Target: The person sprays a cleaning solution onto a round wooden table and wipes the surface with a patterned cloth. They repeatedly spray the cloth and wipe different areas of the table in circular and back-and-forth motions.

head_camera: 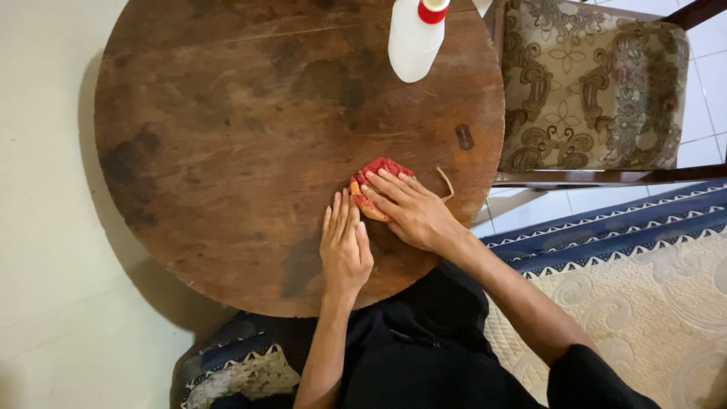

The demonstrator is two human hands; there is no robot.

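A round, worn brown wooden table [227, 136] fills the upper middle of the head view. My right hand [409, 208] presses flat on a crumpled red and orange cloth [375, 173] near the table's front right part. My left hand [344, 246] lies flat on the wood just left of it, fingers together and touching the cloth's edge. A thin tan strip [447, 182] curls on the table right of my right hand.
A white spray bottle [413, 38] with a red collar stands at the table's far side. An upholstered wooden chair [591, 83] with a patterned cushion stands to the right. A blue and cream rug [644, 265] lies at lower right; pale floor [45, 227] on the left.
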